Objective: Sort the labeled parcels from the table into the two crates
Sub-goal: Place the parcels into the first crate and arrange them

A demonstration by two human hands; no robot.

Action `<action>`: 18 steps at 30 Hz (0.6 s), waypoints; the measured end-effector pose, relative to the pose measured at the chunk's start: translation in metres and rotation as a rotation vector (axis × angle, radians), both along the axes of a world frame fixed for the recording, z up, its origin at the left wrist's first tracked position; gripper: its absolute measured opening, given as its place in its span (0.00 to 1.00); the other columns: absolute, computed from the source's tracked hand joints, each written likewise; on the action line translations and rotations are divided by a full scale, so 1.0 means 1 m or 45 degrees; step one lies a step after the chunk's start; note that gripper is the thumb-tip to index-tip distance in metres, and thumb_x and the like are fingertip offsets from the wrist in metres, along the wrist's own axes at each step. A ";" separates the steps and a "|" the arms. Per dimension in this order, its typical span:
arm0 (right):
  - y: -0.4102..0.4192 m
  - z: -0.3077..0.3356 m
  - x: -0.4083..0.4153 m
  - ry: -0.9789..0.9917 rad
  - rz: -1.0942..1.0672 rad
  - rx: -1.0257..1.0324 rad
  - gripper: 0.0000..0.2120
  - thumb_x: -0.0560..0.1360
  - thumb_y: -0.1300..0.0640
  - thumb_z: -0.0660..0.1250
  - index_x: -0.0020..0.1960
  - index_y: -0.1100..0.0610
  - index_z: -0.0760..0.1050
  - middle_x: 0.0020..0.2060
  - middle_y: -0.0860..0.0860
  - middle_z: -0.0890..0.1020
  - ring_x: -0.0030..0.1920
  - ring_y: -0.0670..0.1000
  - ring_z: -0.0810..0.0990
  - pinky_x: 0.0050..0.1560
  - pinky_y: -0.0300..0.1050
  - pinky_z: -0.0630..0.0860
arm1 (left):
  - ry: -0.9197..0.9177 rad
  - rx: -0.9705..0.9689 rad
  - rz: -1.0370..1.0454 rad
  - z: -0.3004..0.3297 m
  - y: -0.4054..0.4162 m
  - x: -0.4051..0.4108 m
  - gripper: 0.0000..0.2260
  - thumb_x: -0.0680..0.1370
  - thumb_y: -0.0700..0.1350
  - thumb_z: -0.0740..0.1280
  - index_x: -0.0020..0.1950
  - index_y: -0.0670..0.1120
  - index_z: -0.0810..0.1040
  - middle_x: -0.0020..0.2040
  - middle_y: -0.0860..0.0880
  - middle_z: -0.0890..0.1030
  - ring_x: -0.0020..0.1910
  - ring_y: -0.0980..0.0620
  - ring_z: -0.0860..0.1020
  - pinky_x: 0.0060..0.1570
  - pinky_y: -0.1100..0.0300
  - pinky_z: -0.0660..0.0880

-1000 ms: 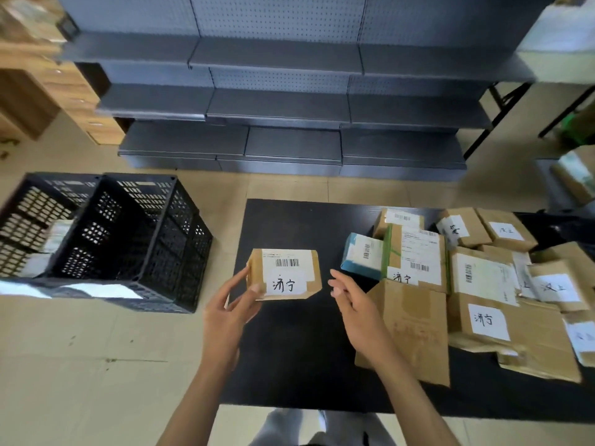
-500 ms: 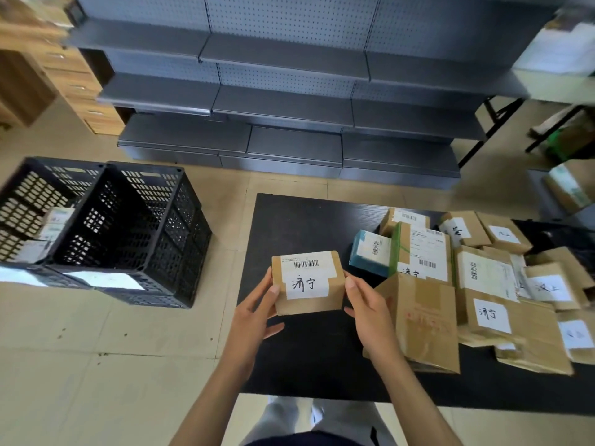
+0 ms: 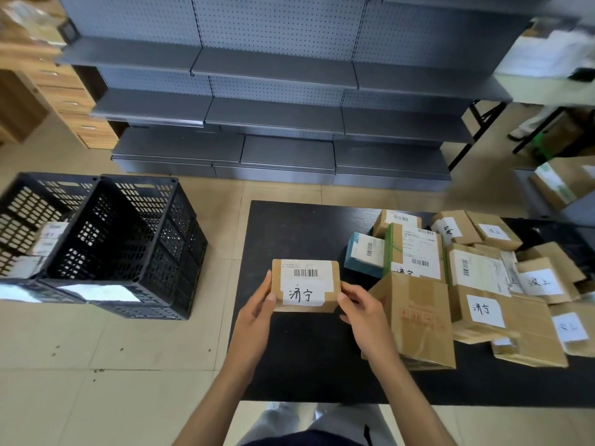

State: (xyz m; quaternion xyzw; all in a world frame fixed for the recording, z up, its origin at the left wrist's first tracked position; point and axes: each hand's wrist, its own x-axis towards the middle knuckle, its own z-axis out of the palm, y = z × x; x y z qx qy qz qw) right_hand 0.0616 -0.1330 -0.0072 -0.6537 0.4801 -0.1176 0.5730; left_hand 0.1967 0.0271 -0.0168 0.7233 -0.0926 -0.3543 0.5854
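Observation:
A small brown parcel (image 3: 304,284) with a barcode and a handwritten white label is held over the black table (image 3: 299,226). My left hand (image 3: 257,313) grips its left end and my right hand (image 3: 360,310) grips its right end. Several more labeled parcels (image 3: 483,284) lie piled on the table's right half, among them a teal box (image 3: 363,254). Two black crates stand on the floor at the left: the nearer crate (image 3: 128,246) shows no parcels inside, and the farther crate (image 3: 29,226) holds a few parcels.
Grey metal shelving (image 3: 273,101) runs along the back wall beyond the table. A wooden drawer unit (image 3: 74,104) stands at the back left. More cardboard boxes (image 3: 563,181) sit at the far right. Tiled floor lies between the crates and the table.
The parcel has come right and closer to me. My right hand, apart from it a second ago, now grips its right end, so both hands hold it.

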 end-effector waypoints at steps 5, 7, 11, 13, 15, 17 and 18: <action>0.002 -0.001 -0.002 -0.023 -0.004 -0.014 0.15 0.81 0.53 0.69 0.67 0.43 0.77 0.59 0.38 0.82 0.62 0.43 0.79 0.65 0.55 0.79 | -0.135 0.021 -0.056 0.005 0.002 0.004 0.19 0.86 0.56 0.61 0.76 0.70 0.68 0.67 0.75 0.74 0.74 0.62 0.69 0.77 0.47 0.66; 0.002 0.001 -0.004 -0.029 0.015 -0.008 0.15 0.80 0.53 0.69 0.66 0.42 0.77 0.59 0.38 0.82 0.62 0.43 0.80 0.65 0.55 0.79 | -0.158 0.040 -0.055 0.004 0.003 0.004 0.19 0.86 0.56 0.61 0.77 0.68 0.68 0.69 0.71 0.74 0.74 0.60 0.70 0.76 0.45 0.68; 0.006 0.002 -0.011 -0.051 0.108 -0.033 0.22 0.79 0.55 0.71 0.70 0.40 0.73 0.61 0.37 0.81 0.61 0.40 0.80 0.64 0.52 0.79 | -0.205 0.052 -0.017 0.002 0.004 0.005 0.20 0.85 0.46 0.65 0.75 0.62 0.71 0.71 0.59 0.77 0.69 0.57 0.75 0.73 0.49 0.71; 0.009 0.000 -0.010 -0.036 0.113 -0.037 0.26 0.78 0.57 0.72 0.73 0.40 0.71 0.63 0.39 0.80 0.62 0.41 0.79 0.65 0.50 0.78 | -0.229 0.055 -0.029 0.004 0.004 0.006 0.19 0.83 0.43 0.67 0.71 0.61 0.72 0.68 0.60 0.78 0.66 0.61 0.75 0.69 0.56 0.72; 0.011 -0.002 -0.008 -0.048 0.113 -0.035 0.28 0.78 0.58 0.72 0.74 0.41 0.70 0.64 0.40 0.80 0.63 0.42 0.79 0.66 0.50 0.78 | -0.254 0.064 -0.049 0.009 0.002 0.006 0.18 0.83 0.42 0.68 0.68 0.60 0.71 0.65 0.63 0.77 0.64 0.67 0.74 0.62 0.68 0.72; 0.012 -0.002 -0.005 -0.078 0.097 -0.023 0.26 0.78 0.58 0.72 0.72 0.42 0.72 0.63 0.41 0.81 0.63 0.43 0.80 0.64 0.51 0.79 | -0.286 0.049 -0.046 0.011 0.002 0.007 0.17 0.82 0.41 0.69 0.67 0.56 0.71 0.65 0.62 0.77 0.62 0.72 0.73 0.54 0.77 0.71; 0.011 -0.001 -0.004 -0.100 0.081 -0.014 0.23 0.78 0.57 0.72 0.70 0.43 0.74 0.62 0.41 0.82 0.62 0.43 0.80 0.63 0.51 0.80 | -0.299 0.042 -0.040 0.012 0.002 0.007 0.17 0.82 0.40 0.69 0.68 0.55 0.72 0.65 0.62 0.77 0.62 0.73 0.73 0.52 0.79 0.70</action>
